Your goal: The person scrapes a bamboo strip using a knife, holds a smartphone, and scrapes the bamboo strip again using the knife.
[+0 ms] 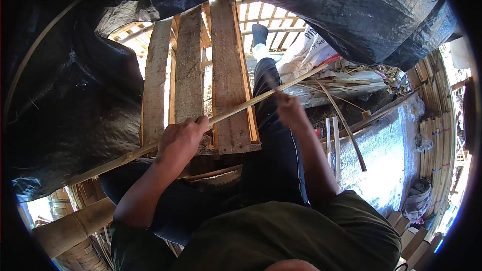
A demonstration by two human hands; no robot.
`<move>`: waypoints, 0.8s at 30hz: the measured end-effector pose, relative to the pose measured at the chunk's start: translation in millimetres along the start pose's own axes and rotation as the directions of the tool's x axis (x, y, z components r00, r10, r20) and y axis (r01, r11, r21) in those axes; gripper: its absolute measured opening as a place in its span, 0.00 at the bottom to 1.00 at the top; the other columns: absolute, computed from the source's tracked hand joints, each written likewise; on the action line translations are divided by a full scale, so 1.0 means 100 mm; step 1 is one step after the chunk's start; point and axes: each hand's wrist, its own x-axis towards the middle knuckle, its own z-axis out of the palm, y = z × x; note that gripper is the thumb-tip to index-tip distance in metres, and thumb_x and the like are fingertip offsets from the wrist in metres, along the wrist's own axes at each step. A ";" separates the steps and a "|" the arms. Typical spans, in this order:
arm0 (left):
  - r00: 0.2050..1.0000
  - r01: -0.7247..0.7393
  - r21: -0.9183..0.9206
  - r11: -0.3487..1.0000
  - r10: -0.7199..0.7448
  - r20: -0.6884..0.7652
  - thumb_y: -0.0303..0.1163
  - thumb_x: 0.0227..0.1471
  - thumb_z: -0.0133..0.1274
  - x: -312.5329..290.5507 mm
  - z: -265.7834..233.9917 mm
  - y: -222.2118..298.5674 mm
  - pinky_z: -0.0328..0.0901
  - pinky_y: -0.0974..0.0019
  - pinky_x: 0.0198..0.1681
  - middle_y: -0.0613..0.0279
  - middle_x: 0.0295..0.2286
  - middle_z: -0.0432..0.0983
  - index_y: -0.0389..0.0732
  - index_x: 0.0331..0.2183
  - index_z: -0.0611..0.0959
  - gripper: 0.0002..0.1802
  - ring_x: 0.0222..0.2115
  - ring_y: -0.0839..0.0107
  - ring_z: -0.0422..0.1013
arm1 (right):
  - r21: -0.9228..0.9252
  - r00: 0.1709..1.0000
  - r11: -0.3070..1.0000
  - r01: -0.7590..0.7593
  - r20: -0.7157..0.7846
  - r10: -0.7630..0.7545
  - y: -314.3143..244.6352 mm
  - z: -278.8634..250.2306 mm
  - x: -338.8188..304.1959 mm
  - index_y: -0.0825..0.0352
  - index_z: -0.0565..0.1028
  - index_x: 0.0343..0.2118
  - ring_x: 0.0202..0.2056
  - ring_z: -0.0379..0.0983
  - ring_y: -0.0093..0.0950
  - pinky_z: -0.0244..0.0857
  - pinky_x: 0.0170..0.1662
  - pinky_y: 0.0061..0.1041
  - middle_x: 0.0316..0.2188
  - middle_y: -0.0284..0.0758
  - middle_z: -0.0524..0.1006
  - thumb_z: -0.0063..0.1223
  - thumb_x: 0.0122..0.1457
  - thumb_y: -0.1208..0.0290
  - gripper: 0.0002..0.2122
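A long, thin bamboo strip (pixel 235 110) runs slantwise across the view, from the lower left up to the right. My left hand (pixel 182 141) is closed around it, over the near end of a slatted wooden bench (pixel 189 65). To the right of the bench, my right hand (pixel 291 112) is clenched beside the strip and smeared by motion. A dark blurred shape (pixel 271 82) rises from that fist; it looks like a narrow tool, but its kind cannot be made out. Whether it touches the strip I cannot tell.
Dark plastic sheeting (pixel 75 85) hangs at left and overhead. My outstretched leg (pixel 266 78) lies right of the bench. A white printed sack (pixel 311 50), loose bamboo strips (pixel 346 125) and a silvery sheet (pixel 379 145) are farther right. Bundled slats (pixel 436 145) stand by the wall.
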 end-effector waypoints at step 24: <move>0.996 -0.035 -0.049 0.998 0.031 -0.084 0.35 0.60 0.50 -0.04 0.03 0.05 0.72 0.62 0.22 0.57 0.19 0.76 0.42 0.35 0.75 0.07 0.22 0.63 0.78 | -0.258 0.994 0.966 0.009 -0.106 -0.038 -0.35 0.17 -0.23 0.73 0.75 0.24 0.17 0.66 0.27 0.62 0.25 0.36 0.13 0.43 0.71 0.44 0.67 0.58 0.22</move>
